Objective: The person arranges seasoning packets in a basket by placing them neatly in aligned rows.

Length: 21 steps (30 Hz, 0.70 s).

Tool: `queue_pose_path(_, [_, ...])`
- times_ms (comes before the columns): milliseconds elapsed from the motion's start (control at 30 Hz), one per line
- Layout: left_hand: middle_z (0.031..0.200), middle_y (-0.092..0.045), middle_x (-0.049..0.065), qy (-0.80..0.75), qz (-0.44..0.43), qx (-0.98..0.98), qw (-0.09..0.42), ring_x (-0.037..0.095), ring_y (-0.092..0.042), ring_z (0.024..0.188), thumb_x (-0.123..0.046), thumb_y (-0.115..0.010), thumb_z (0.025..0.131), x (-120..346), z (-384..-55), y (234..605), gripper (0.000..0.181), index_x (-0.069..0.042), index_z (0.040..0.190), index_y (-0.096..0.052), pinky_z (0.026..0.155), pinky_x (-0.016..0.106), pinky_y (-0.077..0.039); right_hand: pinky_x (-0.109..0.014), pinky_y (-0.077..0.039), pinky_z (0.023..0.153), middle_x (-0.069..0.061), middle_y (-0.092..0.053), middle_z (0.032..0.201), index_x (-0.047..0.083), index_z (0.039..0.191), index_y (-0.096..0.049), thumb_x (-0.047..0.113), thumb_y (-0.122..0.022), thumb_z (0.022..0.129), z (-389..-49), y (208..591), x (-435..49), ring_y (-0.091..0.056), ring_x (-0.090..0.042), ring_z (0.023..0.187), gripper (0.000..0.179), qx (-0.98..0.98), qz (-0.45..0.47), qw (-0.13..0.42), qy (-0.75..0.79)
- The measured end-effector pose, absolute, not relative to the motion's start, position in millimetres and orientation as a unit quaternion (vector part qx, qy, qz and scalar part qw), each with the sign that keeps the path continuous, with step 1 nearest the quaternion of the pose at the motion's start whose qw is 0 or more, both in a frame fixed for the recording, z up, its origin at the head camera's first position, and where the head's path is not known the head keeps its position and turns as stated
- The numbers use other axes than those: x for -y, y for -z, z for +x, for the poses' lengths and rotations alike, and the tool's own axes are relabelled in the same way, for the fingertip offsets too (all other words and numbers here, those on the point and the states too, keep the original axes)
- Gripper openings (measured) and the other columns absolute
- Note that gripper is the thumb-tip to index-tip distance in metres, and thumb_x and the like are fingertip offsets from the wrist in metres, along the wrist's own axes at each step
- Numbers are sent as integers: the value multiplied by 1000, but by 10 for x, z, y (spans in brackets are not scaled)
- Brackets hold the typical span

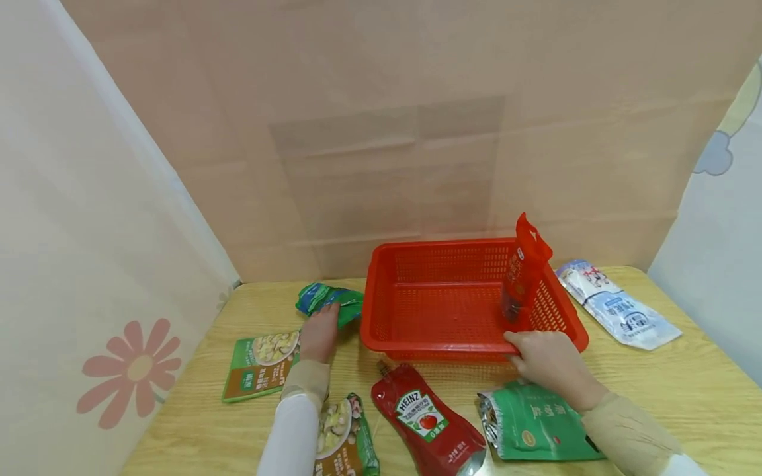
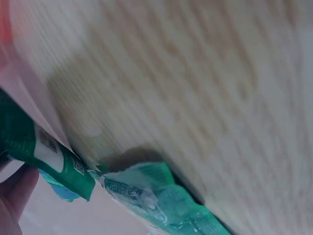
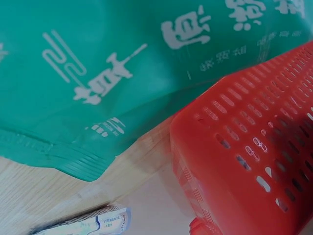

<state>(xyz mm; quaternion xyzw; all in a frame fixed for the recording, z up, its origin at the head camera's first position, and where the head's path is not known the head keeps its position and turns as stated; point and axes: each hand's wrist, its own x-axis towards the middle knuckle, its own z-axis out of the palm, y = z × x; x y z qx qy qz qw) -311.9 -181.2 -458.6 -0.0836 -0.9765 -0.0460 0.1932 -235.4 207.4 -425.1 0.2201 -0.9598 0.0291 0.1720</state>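
Note:
A red plastic basket (image 1: 440,347) with perforated sides stands at the back middle of the table. Its front rim, near the right corner, is gripped by my right hand (image 1: 550,363). Left of the basket, my left hand (image 1: 320,330) holds a green packet (image 1: 351,307); the left wrist view shows fingers (image 2: 24,191) against the green packet (image 2: 46,147). Inside the basket, at its right end, a red pouch (image 1: 524,271) leans upright. The right wrist view shows the basket (image 3: 220,147) beside a green salt bag (image 3: 98,73), without the hand itself.
In front of the basket lie a red Heinz ketchup pouch (image 1: 425,420) and the green bag (image 1: 542,423). Green-brown food packets (image 1: 262,363) lie at the left, one partly under my left forearm. A white-blue pouch (image 1: 622,311) lies right of the basket.

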Motion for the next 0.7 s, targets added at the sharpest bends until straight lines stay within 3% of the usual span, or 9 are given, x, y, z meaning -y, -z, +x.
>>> queue_pose_path(167, [106,-69,18,108,-47,961,250,36,-68,86,7,-64,76,1814,-3135,4544,42,-4,116,-60,70,47,-55,-22,-29,45,11,-39,50,13,92,-70,17,-73,73,-2359,4254,-2086,-34,-5,47,19,960,219,171,-29])
queue_pose_path(333, [108,-69,17,129,-51,955,263,37,-69,83,9,-69,72,1813,-3122,4477,50,-5,120,-61,66,48,-55,-22,-30,45,10,-39,51,12,91,-69,16,-73,73,-2362,4251,-2090,-34,-5,47,18,960,221,168,-31])
queue_pose_path(700, [123,-65,16,135,-87,954,254,38,-69,92,12,-57,82,1926,-3078,4455,45,-6,123,-62,71,48,-55,-22,-29,44,10,-39,50,10,94,-71,16,-73,73,-2358,4270,-2060,-33,-5,47,22,960,223,169,-31])
